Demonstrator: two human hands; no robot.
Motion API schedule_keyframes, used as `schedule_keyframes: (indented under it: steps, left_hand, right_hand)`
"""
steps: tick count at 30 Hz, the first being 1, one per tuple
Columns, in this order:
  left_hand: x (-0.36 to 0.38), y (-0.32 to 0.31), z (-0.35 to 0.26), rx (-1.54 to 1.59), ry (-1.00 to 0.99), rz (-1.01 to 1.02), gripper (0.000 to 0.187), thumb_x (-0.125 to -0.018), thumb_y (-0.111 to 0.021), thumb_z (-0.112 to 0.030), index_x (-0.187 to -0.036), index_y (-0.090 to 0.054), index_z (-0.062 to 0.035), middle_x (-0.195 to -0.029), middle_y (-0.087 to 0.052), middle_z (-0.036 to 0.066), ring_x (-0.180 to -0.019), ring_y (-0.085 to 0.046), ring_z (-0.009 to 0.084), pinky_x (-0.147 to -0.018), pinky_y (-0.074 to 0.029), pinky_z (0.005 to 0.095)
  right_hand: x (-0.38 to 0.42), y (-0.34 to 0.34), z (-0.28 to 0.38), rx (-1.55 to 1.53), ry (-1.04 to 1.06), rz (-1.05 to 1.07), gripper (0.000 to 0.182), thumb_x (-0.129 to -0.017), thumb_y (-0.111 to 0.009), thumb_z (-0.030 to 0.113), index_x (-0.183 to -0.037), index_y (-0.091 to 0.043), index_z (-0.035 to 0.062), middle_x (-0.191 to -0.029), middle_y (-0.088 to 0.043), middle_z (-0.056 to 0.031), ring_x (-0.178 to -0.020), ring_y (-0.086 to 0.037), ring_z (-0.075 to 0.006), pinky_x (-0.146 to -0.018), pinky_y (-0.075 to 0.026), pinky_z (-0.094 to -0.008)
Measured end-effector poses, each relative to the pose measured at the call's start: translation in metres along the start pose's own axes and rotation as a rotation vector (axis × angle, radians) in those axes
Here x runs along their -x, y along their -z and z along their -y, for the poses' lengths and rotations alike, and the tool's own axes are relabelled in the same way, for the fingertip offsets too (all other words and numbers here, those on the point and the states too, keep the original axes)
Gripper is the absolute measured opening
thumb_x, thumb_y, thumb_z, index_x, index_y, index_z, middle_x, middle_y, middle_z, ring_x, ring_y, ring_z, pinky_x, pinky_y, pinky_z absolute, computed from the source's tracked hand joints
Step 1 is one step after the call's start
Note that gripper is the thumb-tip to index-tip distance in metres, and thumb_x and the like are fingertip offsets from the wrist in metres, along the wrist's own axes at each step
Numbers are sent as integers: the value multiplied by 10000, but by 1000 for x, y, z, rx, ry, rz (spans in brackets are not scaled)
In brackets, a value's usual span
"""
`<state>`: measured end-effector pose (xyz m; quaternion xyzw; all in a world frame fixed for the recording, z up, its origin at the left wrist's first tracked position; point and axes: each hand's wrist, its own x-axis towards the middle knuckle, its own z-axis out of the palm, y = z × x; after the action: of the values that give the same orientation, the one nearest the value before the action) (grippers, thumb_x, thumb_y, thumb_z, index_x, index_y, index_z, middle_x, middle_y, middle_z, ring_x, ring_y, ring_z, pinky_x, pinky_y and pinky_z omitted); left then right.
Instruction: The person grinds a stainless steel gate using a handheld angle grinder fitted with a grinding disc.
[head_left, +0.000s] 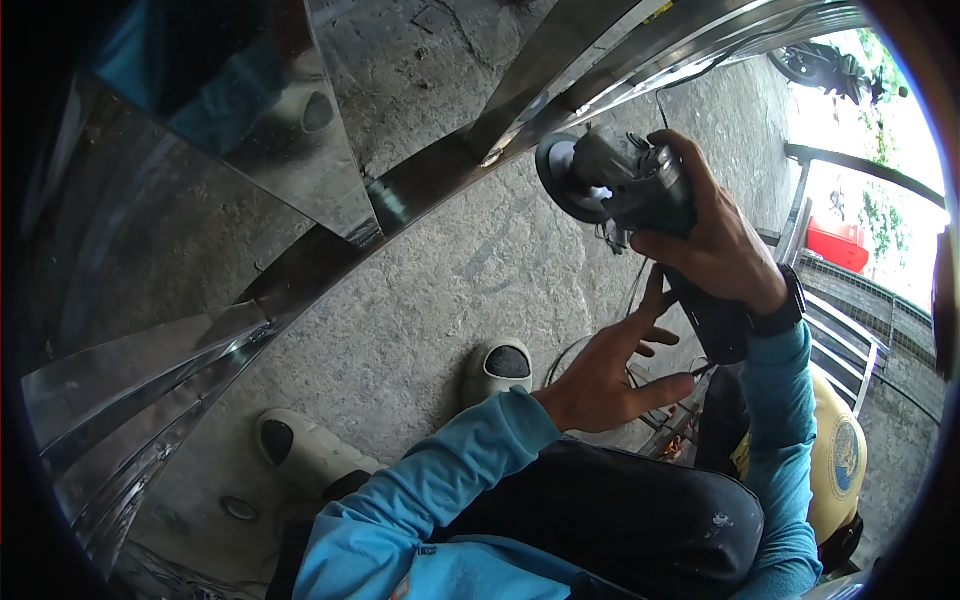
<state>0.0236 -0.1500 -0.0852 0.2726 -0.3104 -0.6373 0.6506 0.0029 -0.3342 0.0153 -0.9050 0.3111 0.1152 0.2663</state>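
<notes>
My right hand [725, 235] is wrapped round the body of an angle grinder [650, 190], raised over the concrete floor. The grinder's round disc [572, 180] faces left, and its dark rear end points down. My left hand [615, 380] is just below and left of the rear end, with thumb and fingers apart; a fingertip is close to the grinder body, and whether it touches is unclear. A long shiny metal frame [420, 190] runs diagonally past the disc on the upper left.
Curved metal bars [150, 390] lie at the lower left, below a reflective metal panel [260, 130]. A cable [735, 58] runs along the top. At the right are a yellow helmet-like object [836, 460], a metal rack [840, 345], a red container [838, 243] and a motorcycle [825, 72].
</notes>
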Motion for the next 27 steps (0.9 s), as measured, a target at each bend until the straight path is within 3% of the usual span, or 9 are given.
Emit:
schedule_keyframes:
  steps: [6,16,22,24,27]
  left_hand:
    - [2,-3,-2,55,30,18,1137,-871,-762,-336,-1595,55,-17,-1477,-468,256,-1202,-615,370,-990,-485,481]
    - [-10,6,-6,29,0,-13,1141,-865,-763,-339,-1589,51,2,-1478,-466,266,-1216,-608,377,-972,-495,481]
    - [-14,3,-9,98,-9,-78,1085,-862,-761,-354,-1595,-46,4,-1482,-458,274,-1214,-607,386,-973,-496,483]
    - [-11,4,-7,-7,-43,42,1135,-889,-755,-285,-1598,102,-61,-1568,-343,288,-1227,-603,359,-974,-493,447]
    - [-8,-2,-8,20,-50,46,1137,-898,-749,-280,-1592,125,-61,-1564,-339,303,-1233,-600,370,-978,-493,452]
  right_hand:
    - [8,-1,-1,-40,-23,22,877,-750,-823,216,-1466,-332,92,-1138,-659,-231,-999,-679,-418,-882,-513,-461]
    - [-10,1,-2,44,26,-2,888,-753,-807,261,-1478,-324,90,-1160,-655,-251,-1009,-680,-437,-886,-526,-471]
    - [-14,7,-5,50,80,30,887,-751,-802,246,-1486,-325,108,-1190,-646,-248,-1035,-671,-437,-908,-523,-467]
    - [-10,11,-2,51,63,57,887,-749,-801,239,-1487,-326,114,-1196,-644,-246,-1042,-669,-435,-911,-521,-469]
    - [-1,14,4,47,14,87,890,-745,-806,236,-1487,-328,121,-1203,-643,-240,-1049,-668,-428,-917,-517,-468]
